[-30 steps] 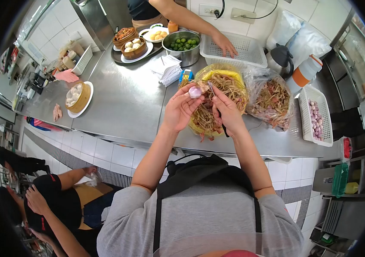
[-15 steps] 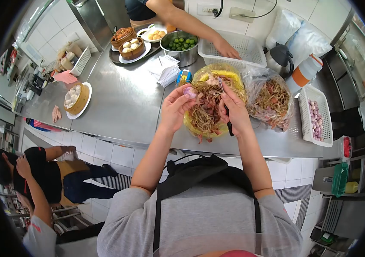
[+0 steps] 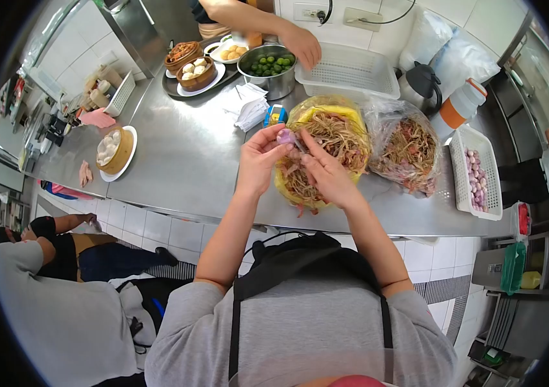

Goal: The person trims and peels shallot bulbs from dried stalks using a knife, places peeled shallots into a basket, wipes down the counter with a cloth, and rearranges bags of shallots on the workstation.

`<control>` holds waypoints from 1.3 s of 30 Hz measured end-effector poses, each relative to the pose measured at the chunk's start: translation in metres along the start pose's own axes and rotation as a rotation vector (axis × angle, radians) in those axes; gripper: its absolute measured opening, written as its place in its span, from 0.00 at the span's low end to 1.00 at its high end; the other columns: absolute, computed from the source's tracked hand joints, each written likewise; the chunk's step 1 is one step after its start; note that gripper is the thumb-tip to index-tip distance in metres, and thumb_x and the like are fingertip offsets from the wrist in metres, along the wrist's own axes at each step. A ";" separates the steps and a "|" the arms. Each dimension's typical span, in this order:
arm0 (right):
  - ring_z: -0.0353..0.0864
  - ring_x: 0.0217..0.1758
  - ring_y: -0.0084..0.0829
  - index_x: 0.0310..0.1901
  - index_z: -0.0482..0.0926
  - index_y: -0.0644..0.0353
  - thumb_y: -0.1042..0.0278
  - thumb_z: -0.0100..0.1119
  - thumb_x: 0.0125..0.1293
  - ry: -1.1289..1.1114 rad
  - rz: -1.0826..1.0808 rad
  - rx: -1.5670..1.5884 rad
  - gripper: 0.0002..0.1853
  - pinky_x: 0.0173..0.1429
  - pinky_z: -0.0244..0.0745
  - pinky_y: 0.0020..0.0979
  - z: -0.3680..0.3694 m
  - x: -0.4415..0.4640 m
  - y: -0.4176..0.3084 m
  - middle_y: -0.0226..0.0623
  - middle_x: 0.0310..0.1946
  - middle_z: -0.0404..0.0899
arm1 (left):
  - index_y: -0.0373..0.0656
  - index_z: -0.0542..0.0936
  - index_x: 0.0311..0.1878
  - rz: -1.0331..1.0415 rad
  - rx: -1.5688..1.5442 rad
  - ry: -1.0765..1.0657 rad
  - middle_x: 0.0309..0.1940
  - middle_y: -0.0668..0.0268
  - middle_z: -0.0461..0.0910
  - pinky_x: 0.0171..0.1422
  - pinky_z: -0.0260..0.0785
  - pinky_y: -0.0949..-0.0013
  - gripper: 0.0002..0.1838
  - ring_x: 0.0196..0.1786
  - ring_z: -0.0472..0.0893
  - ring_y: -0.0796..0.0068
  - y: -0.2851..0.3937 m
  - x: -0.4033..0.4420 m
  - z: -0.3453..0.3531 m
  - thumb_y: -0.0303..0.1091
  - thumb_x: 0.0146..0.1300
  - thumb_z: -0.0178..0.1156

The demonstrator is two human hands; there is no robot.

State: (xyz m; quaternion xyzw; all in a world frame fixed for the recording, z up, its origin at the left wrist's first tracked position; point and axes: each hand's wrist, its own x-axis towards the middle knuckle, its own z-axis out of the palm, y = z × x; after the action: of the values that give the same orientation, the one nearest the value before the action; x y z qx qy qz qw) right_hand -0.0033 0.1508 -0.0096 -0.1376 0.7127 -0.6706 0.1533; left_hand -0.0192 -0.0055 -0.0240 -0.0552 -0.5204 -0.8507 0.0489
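A purple shallot (image 3: 285, 136) is pinched in the fingertips of my left hand (image 3: 259, 160). My right hand (image 3: 335, 175) is closed around a small knife (image 3: 299, 146); its blade is at the shallot, while its handle is mostly hidden by my fingers. Beneath both hands lies an open yellow plastic bag (image 3: 358, 116) full of dry stalks and reddish skins. To its right a clear bag (image 3: 410, 151) holds more of the same. Peeled shallots (image 3: 477, 180) fill part of a white basket (image 3: 494, 171) at the counter's right end.
Behind the bags stand a pot of green limes (image 3: 273, 66), an empty white basket (image 3: 352, 84), a kettle (image 3: 419, 87) and an orange-banded jug (image 3: 460, 108). Steamers (image 3: 118, 149) and papers (image 3: 249, 106) occupy the left. A co-worker's hand (image 3: 303, 46) reaches across the back; other people stand lower left.
My right hand has moved left, bringing the knife to the shallot. The co-worker's hand has lifted out of the white basket toward the lime pot. A grey-shirted person at lower left has come closer.
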 end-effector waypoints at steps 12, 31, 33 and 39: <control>0.72 0.47 0.23 0.61 0.61 0.55 0.71 0.41 0.65 0.115 -0.186 -0.008 0.21 0.52 0.64 0.21 -0.007 0.006 0.007 0.36 0.46 0.73 | 0.34 0.71 0.50 0.013 0.033 -0.061 0.40 0.63 0.76 0.46 0.69 0.77 0.20 0.40 0.76 0.79 0.000 -0.003 0.007 0.17 0.50 0.57; 0.75 0.26 0.26 0.58 0.65 0.58 0.59 0.47 0.63 0.045 -0.163 -0.398 0.23 0.30 0.68 0.29 -0.040 0.012 -0.035 0.34 0.25 0.77 | 0.30 0.62 0.57 -0.038 -0.257 -0.156 0.44 0.55 0.74 0.47 0.73 0.72 0.22 0.43 0.78 0.68 0.019 -0.015 -0.031 0.28 0.60 0.47; 0.79 0.34 0.41 0.49 0.72 0.62 0.55 0.51 0.59 0.163 -0.426 -0.607 0.22 0.37 0.71 0.37 -0.043 0.026 -0.032 0.45 0.32 0.79 | 0.30 0.63 0.57 -0.036 -0.253 -0.134 0.43 0.56 0.75 0.47 0.73 0.72 0.21 0.43 0.78 0.69 0.021 -0.018 -0.030 0.27 0.59 0.47; 0.76 0.34 0.45 0.35 0.76 0.63 0.62 0.52 0.55 0.126 -0.163 -1.158 0.13 0.40 0.71 0.40 -0.049 0.045 -0.041 0.49 0.29 0.77 | 0.32 0.66 0.55 -0.054 -0.099 -0.023 0.40 0.61 0.75 0.45 0.73 0.74 0.21 0.41 0.77 0.75 0.021 -0.030 -0.024 0.23 0.56 0.52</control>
State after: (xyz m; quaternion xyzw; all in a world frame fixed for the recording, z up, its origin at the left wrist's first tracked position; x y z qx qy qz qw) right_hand -0.0644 0.1755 0.0323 -0.2129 0.9577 -0.1889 -0.0415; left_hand 0.0125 -0.0354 -0.0202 -0.0534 -0.4797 -0.8756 0.0170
